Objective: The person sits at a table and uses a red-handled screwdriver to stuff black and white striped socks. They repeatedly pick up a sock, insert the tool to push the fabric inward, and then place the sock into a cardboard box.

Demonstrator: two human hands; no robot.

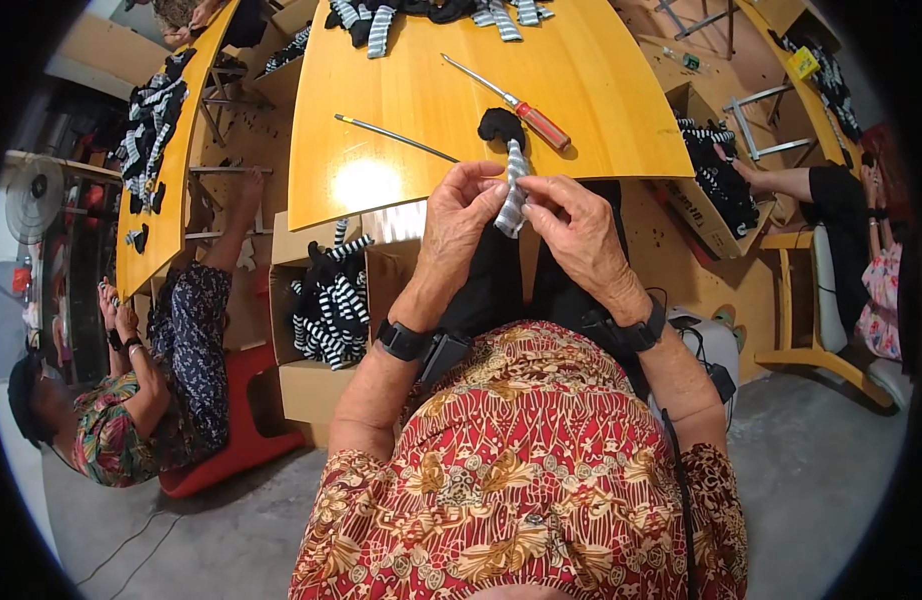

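Note:
Over the near edge of the yellow table [411, 90], a small grey-and-white striped fabric tube [517, 170] with a bunched black end [500, 125] hangs toward my lap. My left hand [461, 215] pinches its near end from the left, thumb against fingertips. From the right, my right hand [579, 225] grips the same end with bent fingers. Just beyond the black end lies a red-handled screwdriver [541, 123], its metal shaft pointing to the far left. A thin dark rod [396, 137] with a yellow tip rests left of the tube, its near end close to my left hand.
More striped and black pieces lie along the table's far edge [441, 12]. Cardboard boxes of similar pieces stand at left [331, 300] and right [716, 180]. People sit at side tables, one at left [131, 410], another at right [871, 260]. A fan [36, 198] stands far left.

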